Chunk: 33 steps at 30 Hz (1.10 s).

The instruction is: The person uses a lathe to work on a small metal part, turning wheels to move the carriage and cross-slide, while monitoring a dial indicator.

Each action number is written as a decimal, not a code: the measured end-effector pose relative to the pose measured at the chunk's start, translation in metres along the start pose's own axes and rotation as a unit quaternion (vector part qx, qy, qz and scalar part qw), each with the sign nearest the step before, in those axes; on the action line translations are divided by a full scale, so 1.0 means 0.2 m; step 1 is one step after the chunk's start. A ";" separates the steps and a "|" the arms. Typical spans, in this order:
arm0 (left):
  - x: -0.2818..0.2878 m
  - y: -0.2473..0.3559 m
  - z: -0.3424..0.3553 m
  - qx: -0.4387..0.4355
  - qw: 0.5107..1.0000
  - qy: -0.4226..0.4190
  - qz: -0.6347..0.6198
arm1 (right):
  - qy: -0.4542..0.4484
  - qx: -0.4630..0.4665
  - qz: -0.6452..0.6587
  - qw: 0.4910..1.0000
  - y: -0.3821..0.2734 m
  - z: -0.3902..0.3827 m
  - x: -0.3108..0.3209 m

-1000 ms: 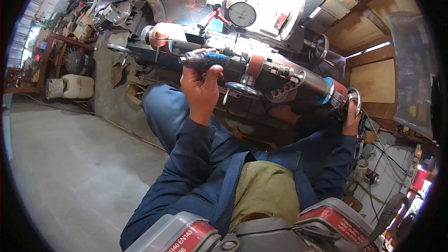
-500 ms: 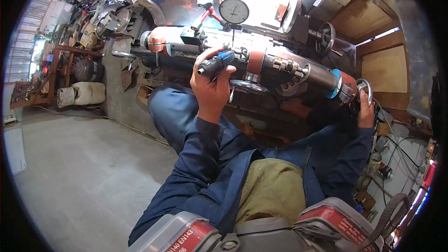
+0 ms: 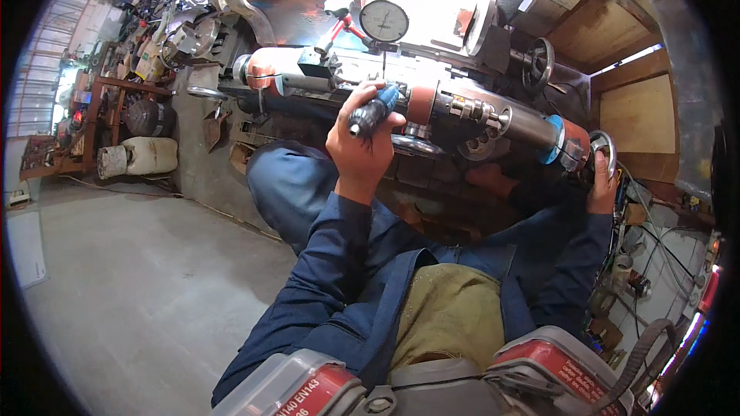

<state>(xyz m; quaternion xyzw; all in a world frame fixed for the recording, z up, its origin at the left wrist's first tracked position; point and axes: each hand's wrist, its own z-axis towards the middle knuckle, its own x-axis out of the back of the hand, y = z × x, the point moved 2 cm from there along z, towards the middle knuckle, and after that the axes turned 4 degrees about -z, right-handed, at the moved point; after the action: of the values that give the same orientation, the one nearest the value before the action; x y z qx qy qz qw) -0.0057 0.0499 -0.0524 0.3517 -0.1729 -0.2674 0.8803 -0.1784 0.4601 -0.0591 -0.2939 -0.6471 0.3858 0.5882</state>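
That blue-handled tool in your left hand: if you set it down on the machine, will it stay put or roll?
The blue-handled tool looks round and slim, so it would probably roll on a flat surface. It seems rigid and fairly light, since the left hand holds it alone. The ribbed grip likely resists slipping.

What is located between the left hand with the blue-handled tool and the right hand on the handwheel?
In the head view, the lathe's steel tailstock barrel, with its blue ring, lies between them.

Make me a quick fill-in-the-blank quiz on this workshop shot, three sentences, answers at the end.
1. The left hand grips a tool handle coloured black and ____.
2. The right hand rests on the round metal ____ at the machine's end.
3. Above the machine sits a round ____ gauge with a white face.

Answers: blue; handwheel; dial
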 end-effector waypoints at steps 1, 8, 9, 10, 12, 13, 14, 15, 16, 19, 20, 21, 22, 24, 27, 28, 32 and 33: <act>0.00 0.01 0.00 -0.011 0.999 0.023 -0.032 | -0.001 -0.004 0.015 1.000 -0.01 0.00 -0.01; 0.00 -0.03 -0.03 0.123 0.992 0.001 0.011 | -0.003 -0.002 0.030 1.000 -0.02 0.00 -0.02; -0.01 -0.02 -0.03 0.123 0.992 0.001 0.011 | 0.012 0.012 0.033 0.999 -0.05 -0.01 -0.03; -0.02 0.00 -0.02 0.065 0.997 0.045 -0.002 | 0.027 0.026 0.036 0.999 -0.06 -0.01 -0.04; 0.00 0.00 -0.01 0.008 0.996 0.087 -0.017 | 0.034 0.008 0.047 0.998 -0.03 -0.01 -0.03; 0.01 -0.02 -0.01 0.060 0.998 0.020 0.016 | 0.042 -0.010 0.058 0.997 -0.01 -0.01 -0.03; 0.00 -0.03 -0.01 0.112 0.992 -0.046 0.047 | 0.043 -0.010 0.057 0.997 0.01 0.00 -0.02; -0.01 0.00 0.01 0.121 0.992 -0.036 0.028 | 0.049 -0.004 0.028 0.998 0.02 -0.01 -0.02; -0.02 0.01 0.00 0.121 0.992 -0.036 0.026 | 0.055 0.002 -0.001 0.998 0.02 -0.01 -0.01; -0.01 0.00 -0.02 0.132 0.991 -0.026 0.023 | 0.025 0.032 0.026 0.999 -0.06 -0.01 -0.04; -0.01 0.00 -0.02 0.105 0.994 -0.011 0.022 | 0.025 0.033 0.025 0.999 -0.04 0.00 -0.03; -0.01 0.01 -0.02 0.079 0.997 0.005 0.022 | 0.032 0.040 0.018 0.999 -0.01 0.01 -0.02; -0.01 0.01 -0.02 0.078 0.997 0.005 0.022 | 0.038 0.046 0.012 0.998 0.01 0.01 -0.02; 0.00 0.03 -0.02 0.055 0.998 0.010 0.024 | 0.018 0.022 0.013 1.000 -0.02 0.00 -0.01; 0.00 0.04 0.04 0.152 0.986 -0.060 0.033 | 0.003 -0.033 0.018 0.999 -0.01 0.00 0.01; 0.00 0.04 0.02 0.151 0.986 -0.058 0.033 | 0.010 -0.065 0.020 0.998 0.02 -0.01 0.04; 0.02 0.00 -0.02 0.095 0.994 0.047 -0.036 | -0.050 0.011 0.232 0.971 0.15 0.01 0.15; 0.02 0.01 -0.01 0.089 0.992 0.073 -0.054 | -0.040 -0.005 0.051 0.998 0.47 0.07 0.33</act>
<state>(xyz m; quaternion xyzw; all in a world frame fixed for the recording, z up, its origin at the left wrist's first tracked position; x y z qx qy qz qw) -0.0004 0.0490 -0.0515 0.4563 -0.1123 -0.2715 0.8399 -0.2082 0.5627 -0.1043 -0.3138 -0.6563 0.4233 0.5400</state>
